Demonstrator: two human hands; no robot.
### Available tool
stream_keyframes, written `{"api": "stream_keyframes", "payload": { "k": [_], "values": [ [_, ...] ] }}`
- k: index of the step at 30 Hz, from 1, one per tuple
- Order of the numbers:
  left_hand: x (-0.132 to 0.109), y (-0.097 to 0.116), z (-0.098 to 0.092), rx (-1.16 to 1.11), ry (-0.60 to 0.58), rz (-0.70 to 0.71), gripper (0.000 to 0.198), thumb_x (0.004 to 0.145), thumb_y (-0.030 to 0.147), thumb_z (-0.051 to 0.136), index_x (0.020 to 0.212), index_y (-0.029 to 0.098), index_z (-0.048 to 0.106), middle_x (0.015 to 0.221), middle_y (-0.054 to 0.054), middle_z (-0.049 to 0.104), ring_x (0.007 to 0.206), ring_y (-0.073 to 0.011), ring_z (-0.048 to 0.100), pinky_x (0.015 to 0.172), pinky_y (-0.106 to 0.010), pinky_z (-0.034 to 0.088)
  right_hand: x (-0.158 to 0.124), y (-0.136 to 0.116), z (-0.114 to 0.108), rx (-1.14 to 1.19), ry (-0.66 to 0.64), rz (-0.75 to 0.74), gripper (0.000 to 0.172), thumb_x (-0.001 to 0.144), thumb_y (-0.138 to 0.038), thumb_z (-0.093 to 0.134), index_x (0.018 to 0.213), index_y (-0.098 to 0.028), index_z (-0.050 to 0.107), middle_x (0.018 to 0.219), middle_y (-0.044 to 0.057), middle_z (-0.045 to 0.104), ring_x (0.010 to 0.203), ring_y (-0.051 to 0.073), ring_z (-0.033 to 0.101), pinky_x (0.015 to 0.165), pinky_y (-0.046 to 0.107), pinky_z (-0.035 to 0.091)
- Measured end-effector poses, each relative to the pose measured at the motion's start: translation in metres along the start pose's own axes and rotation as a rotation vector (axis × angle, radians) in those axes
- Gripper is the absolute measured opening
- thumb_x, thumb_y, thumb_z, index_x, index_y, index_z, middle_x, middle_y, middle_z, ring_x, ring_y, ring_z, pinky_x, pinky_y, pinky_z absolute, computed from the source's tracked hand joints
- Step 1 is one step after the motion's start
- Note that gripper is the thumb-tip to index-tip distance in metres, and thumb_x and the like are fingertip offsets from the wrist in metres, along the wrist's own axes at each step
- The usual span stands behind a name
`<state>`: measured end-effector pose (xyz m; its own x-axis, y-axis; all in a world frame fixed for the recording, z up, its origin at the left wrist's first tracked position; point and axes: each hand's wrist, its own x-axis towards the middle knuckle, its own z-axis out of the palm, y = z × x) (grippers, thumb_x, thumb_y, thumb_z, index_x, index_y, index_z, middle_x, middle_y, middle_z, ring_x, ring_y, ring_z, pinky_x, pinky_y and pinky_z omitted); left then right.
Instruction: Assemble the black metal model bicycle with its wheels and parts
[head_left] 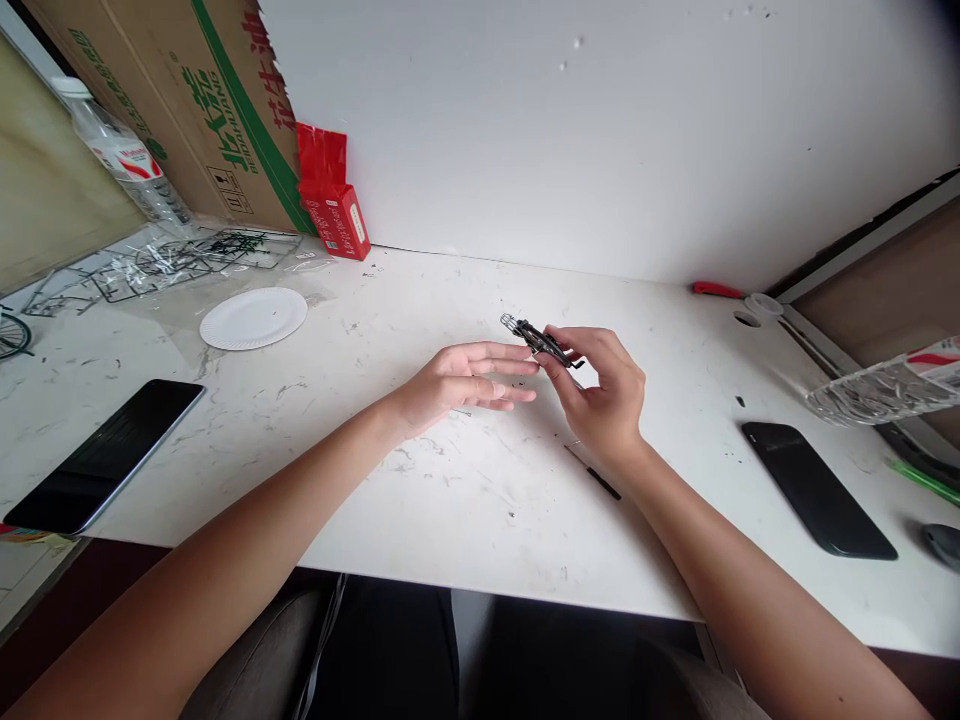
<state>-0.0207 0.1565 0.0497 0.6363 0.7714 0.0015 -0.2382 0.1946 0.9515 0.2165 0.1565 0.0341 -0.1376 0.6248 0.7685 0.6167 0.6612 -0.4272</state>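
Small black model part [551, 345] with a fine wire-like tip; head view: held above the white tabletop [450, 500], pinched between thumb and fingers of the right hand [604, 390], which partly cover it; fine detail too small to resolve. Left hand [472, 380]: fingers extended, loosely apart, gripping nothing visible, tips just beside the part; contact cannot be told. Slim black rod [602, 485] lies near the right wrist. Dark rounded object [943, 545] cut off at right edge.
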Motion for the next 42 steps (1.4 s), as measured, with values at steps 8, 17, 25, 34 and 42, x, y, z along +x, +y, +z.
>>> {"api": "stream_keyframes", "payload": {
  "k": [8, 17, 25, 34, 42],
  "values": [
    [0.007, -0.005, -0.003, -0.072, 0.026, 0.016, 0.052, 0.092, 0.057, 0.077, 0.125, 0.016, 0.077, 0.141, -0.022, 0.072, 0.130, -0.0365, 0.071, 0.112, -0.052, 0.052, -0.005, -0.003, 0.000, 0.041, -0.042, -0.099, 0.051, 0.096, -0.014, 0.071, 0.140, -0.039, 0.069, 0.115, 0.003, 0.083, 0.103, 0.030, 0.074, 0.088, 0.055, 0.063],
    [0.012, -0.019, -0.005, -0.065, 0.134, 0.054, 0.039, 0.093, 0.042, 0.080, 0.119, 0.013, 0.078, 0.129, -0.018, 0.077, 0.124, -0.0282, 0.072, 0.115, -0.047, 0.050, -0.005, -0.004, 0.002, 0.084, -0.149, -0.143, 0.055, 0.096, -0.009, 0.069, 0.142, -0.040, 0.069, 0.120, 0.001, 0.082, 0.104, 0.028, 0.072, 0.088, 0.051, 0.064],
    [0.016, -0.023, -0.005, -0.191, 0.219, 0.095, 0.022, 0.087, 0.019, 0.079, 0.108, 0.011, 0.078, 0.109, -0.014, 0.081, 0.105, -0.0265, 0.076, 0.105, -0.047, 0.056, 0.000, -0.010, 0.000, 0.150, -0.328, -0.188, 0.062, 0.094, -0.021, 0.080, 0.151, -0.038, 0.062, 0.136, 0.003, 0.077, 0.118, 0.031, 0.070, 0.103, 0.054, 0.060],
    [0.018, -0.029, -0.009, -0.112, 0.242, 0.072, 0.043, 0.083, 0.030, 0.091, 0.119, 0.014, 0.073, 0.122, -0.016, 0.077, 0.110, -0.0259, 0.076, 0.110, -0.048, 0.052, -0.003, -0.013, 0.002, 0.264, -0.194, 0.022, 0.036, 0.099, -0.024, 0.075, 0.133, -0.034, 0.073, 0.124, 0.003, 0.081, 0.112, 0.027, 0.077, 0.100, 0.050, 0.064],
    [0.021, -0.035, -0.013, -0.052, 0.318, 0.088, 0.059, 0.076, 0.023, 0.095, 0.129, 0.017, 0.070, 0.117, -0.013, 0.080, 0.104, -0.0247, 0.077, 0.111, -0.051, 0.053, -0.003, -0.005, 0.009, 0.077, -0.061, -0.033, 0.013, 0.095, -0.030, 0.081, 0.108, -0.031, 0.078, 0.106, 0.005, 0.080, 0.108, 0.030, 0.070, 0.096, 0.053, 0.058]
  ]
}}
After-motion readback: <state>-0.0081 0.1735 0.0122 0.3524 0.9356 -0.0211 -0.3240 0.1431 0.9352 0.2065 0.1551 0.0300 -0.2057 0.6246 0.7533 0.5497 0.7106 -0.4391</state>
